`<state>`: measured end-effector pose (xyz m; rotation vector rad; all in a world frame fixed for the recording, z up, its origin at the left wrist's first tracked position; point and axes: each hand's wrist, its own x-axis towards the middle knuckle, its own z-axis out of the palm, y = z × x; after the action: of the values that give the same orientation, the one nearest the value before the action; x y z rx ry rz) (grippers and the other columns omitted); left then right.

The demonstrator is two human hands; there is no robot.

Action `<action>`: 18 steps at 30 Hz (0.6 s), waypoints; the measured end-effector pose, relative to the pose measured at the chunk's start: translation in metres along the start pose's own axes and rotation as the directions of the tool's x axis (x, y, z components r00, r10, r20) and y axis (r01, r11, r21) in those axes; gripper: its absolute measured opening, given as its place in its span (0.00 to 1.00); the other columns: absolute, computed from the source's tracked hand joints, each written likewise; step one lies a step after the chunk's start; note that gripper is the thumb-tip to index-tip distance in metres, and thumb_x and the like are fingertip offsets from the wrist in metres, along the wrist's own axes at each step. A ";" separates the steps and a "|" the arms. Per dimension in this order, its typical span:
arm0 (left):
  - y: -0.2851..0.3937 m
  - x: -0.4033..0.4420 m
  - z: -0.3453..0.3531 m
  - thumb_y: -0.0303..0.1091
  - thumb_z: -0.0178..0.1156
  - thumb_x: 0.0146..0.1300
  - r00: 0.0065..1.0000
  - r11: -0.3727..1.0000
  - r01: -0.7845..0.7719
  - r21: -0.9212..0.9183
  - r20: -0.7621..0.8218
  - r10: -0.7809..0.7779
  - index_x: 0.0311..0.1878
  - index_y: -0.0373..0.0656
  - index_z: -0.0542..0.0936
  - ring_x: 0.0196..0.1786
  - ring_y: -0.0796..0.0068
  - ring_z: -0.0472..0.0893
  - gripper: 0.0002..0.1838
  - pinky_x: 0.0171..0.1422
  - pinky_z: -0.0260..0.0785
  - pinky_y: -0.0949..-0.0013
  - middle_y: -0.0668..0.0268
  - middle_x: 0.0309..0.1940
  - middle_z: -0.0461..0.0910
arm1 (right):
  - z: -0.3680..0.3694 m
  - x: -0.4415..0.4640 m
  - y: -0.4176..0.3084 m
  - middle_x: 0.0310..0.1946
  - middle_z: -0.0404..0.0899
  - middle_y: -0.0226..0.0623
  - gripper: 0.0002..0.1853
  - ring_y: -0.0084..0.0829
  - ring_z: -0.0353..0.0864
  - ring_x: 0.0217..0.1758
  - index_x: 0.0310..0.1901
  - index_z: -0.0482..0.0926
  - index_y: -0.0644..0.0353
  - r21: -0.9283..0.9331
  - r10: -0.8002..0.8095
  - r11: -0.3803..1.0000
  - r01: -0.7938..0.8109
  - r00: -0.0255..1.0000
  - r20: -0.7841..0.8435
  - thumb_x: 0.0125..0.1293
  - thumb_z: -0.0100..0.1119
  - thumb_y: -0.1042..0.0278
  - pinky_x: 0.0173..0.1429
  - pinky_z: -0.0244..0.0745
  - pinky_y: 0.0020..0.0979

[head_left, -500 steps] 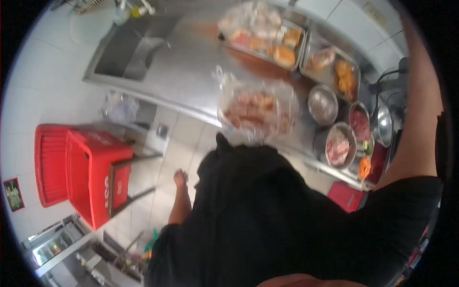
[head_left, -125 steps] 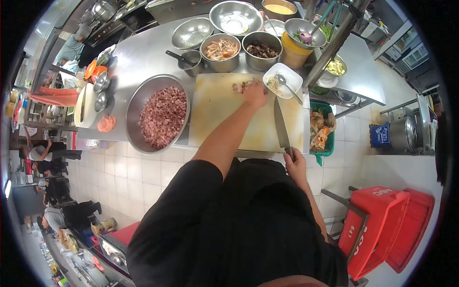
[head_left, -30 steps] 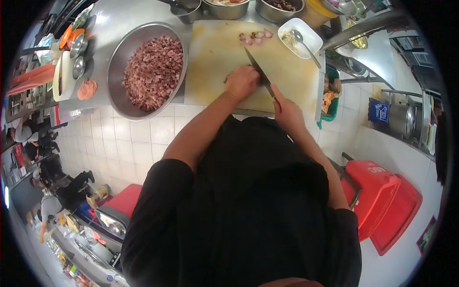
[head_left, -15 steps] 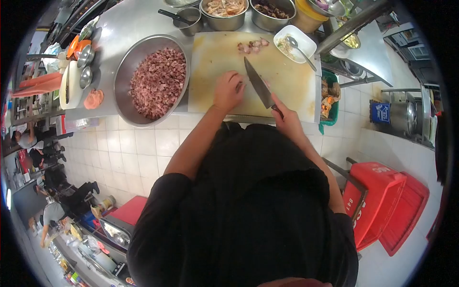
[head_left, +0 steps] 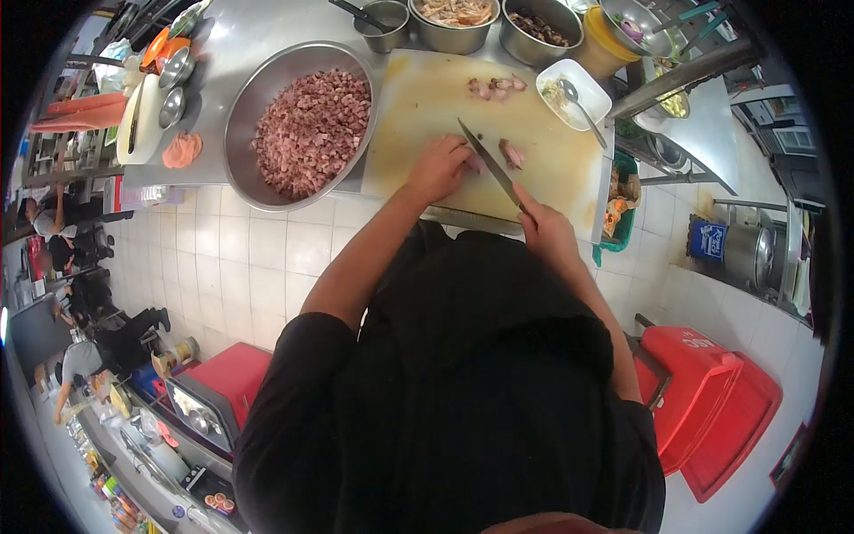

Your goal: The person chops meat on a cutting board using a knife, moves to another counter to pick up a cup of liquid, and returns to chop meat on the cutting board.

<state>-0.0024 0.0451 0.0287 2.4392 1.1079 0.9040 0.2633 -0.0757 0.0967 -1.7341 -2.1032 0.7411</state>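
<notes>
My right hand (head_left: 546, 227) is wrapped round the handle of a chef's knife (head_left: 491, 164), its blade slanting up and left over a yellow-stained cutting board (head_left: 418, 116). Curled fingers of my left hand (head_left: 440, 167) press a small piece of pinkish meat (head_left: 474, 165) against the board, right beside the blade. On the blade's other side lies a cut strip of meat (head_left: 511, 154). Several more meat pieces (head_left: 496, 87) rest near the board's far edge. To the left stands a large steel bowl (head_left: 233, 133) heaped with diced meat (head_left: 311, 133).
A white dish (head_left: 600, 93) with a spoon sits at the board's far right corner. Steel pots (head_left: 511, 49) line the back. A green bin (head_left: 630, 218) hangs below the right edge; a red bin (head_left: 694, 383) stands behind it. People (head_left: 84, 356) work at far left.
A meat strip now shows to the right of the knife. The blade has turned edge-down beside my left fingers. The whole view has shifted slightly.
</notes>
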 end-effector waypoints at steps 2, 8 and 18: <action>-0.006 -0.009 0.002 0.25 0.67 0.58 0.999 0.999 0.034 0.000 0.038 -0.034 0.48 0.51 0.86 0.58 0.54 0.80 0.15 0.62 0.73 0.51 0.63 0.50 0.82 | -0.001 -0.009 0.002 0.31 0.82 0.51 0.33 0.55 0.85 0.37 0.79 0.69 0.33 0.028 -0.028 0.999 0.030 0.999 -0.042 0.74 0.62 0.64 0.44 0.81 0.55; -0.002 -0.011 -0.002 0.27 0.67 0.60 0.999 1.000 0.008 -0.029 0.032 -0.007 0.48 0.54 0.87 0.55 0.56 0.81 0.13 0.60 0.73 0.52 0.65 0.48 0.82 | -0.025 -0.001 -0.031 0.33 0.82 0.51 0.34 0.55 0.86 0.37 0.81 0.65 0.30 -0.087 0.025 0.996 -0.023 0.999 0.020 0.76 0.59 0.61 0.44 0.82 0.54; 0.001 -0.008 -0.008 0.34 0.69 0.65 0.996 0.999 0.038 0.002 0.081 -0.038 0.50 0.50 0.88 0.55 0.55 0.81 0.11 0.57 0.72 0.51 0.64 0.48 0.83 | -0.029 0.010 -0.045 0.34 0.83 0.50 0.34 0.55 0.87 0.37 0.82 0.62 0.27 -0.181 0.075 0.982 -0.047 0.985 0.155 0.78 0.57 0.59 0.44 0.84 0.55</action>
<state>-0.0112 0.0383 0.0320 2.4239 1.1217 0.7868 0.2406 -0.0666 0.1457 -1.8968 -2.2942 0.7543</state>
